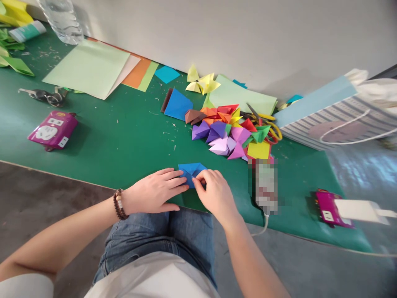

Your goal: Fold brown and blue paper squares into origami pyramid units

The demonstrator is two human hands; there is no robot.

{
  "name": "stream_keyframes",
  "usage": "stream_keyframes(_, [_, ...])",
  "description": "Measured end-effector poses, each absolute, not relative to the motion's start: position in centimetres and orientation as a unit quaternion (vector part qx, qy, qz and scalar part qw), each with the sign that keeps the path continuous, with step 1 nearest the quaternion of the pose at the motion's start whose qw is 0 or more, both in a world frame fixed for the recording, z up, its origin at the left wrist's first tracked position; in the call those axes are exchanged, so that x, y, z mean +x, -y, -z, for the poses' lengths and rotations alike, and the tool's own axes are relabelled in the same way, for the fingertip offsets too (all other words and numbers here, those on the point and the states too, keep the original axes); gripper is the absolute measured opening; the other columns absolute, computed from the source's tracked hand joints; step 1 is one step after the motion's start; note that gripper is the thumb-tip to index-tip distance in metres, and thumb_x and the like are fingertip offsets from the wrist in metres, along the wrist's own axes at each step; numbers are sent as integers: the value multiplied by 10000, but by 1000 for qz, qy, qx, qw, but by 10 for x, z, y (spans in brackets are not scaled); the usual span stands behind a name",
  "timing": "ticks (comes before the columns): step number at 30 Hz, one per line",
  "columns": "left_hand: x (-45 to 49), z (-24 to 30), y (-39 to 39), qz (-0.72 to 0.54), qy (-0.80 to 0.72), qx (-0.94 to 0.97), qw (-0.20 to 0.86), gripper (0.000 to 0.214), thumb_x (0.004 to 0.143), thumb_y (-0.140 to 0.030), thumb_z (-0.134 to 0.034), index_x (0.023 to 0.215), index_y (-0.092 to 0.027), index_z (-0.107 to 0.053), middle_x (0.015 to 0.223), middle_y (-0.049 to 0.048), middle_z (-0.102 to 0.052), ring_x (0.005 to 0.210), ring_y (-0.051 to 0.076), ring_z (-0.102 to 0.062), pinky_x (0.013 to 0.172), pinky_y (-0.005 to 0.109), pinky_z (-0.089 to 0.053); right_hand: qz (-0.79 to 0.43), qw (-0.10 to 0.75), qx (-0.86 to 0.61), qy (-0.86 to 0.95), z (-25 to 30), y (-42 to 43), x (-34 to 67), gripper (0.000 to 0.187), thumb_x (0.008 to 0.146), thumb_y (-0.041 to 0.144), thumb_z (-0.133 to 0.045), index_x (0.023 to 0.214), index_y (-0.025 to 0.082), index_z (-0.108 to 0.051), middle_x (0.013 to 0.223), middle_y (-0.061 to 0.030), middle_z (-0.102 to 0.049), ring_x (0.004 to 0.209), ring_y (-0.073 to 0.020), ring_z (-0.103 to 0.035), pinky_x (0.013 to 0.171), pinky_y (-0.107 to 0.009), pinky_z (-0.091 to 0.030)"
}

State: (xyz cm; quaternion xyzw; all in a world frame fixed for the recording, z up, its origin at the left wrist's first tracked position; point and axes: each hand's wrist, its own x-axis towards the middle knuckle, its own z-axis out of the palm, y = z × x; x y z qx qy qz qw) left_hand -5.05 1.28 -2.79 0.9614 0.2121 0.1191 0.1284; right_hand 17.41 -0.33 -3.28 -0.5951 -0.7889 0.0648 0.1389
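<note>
A partly folded sheet of blue origami paper [190, 169] lies on the green tabletop close to its front edge, creases showing on its upper face. My left hand [156, 190] rests flat from the left, fingers stretched out, with the fingertips on the paper's left side. From the right, my right hand [214, 192] pinches a flap near the paper's middle between thumb and curled fingers. The fingers hide the paper's right part. Beyond the hands sits a heap of folded paper pieces [218, 129] in several colours, beside a stack of blue square sheets [179, 104].
Scissors [263, 118] lie behind the heap, near a striped paper bag [335, 111]. A blurred-out device [266, 186] with a cable is right of my hands. Purple power sockets [53, 130] stand left, another right. Large paper sheets [89, 68] and a water bottle [63, 20] are along the wall.
</note>
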Motion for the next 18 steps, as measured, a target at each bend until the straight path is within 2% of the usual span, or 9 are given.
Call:
stream_keyframes(3, [-50, 27, -14, -107, -212, 963, 125, 569, 921, -520, -515, 1360, -159, -503, 1420, 102, -523, 1374, 274, -404, 1173, 438, -275, -62, 144, -601, 784, 34, 5, 174, 161, 902, 237, -556, 758, 225, -482, 713, -27, -568, 725, -219, -500, 668, -340, -371])
stream_keyframes(6, [-51, 27, -16, -100, -211, 965, 122, 580, 925, -540, -492, 1362, -160, -499, 1450, 94, -496, 1380, 271, -392, 1158, 436, -282, -75, 174, -609, 770, 37, 7, 174, 54, 902, 248, -556, 876, 213, -524, 717, -20, -563, 727, -218, -512, 670, -336, -383])
stream_keyframes(8, [-51, 27, -16, -99, -211, 965, 118, 591, 928, -551, -477, 1369, -159, -491, 1461, 84, -486, 1383, 269, -384, 1153, 438, -279, -80, 192, -609, 766, 39, 8, 175, 47, 903, 253, -556, 913, 212, -536, 723, -18, -566, 731, -216, -515, 676, -336, -387])
stream_keyframes(13, [-37, 28, 5, -101, -262, 956, 89, 682, 897, -620, -474, 1383, -142, -478, 1448, 109, -495, 1339, 280, -420, 1126, 432, -287, -76, 209, -587, 779, 42, 1, 179, 77, 902, 260, -586, 840, 218, -565, 762, -21, -600, 776, -215, -529, 709, -344, -379])
stream_keyframes(16, [-22, 29, 23, -97, -341, 933, 59, 728, 894, -640, -456, 1360, -82, -495, 1418, 149, -511, 1297, 321, -437, 1074, 438, -323, -66, 212, -566, 794, 41, -8, 181, 99, 896, 286, -615, 822, 223, -594, 798, -27, -624, 831, -224, -536, 739, -355, -384])
stream_keyframes(18, [-17, 28, 28, -100, -358, 927, 57, 699, 912, -628, -429, 1337, -79, -514, 1380, 149, -542, 1258, 313, -462, 1036, 432, -351, -52, 218, -551, 803, 40, -10, 182, 106, 895, 299, -623, 823, 222, -616, 832, -39, -630, 865, -230, -535, 764, -364, -397])
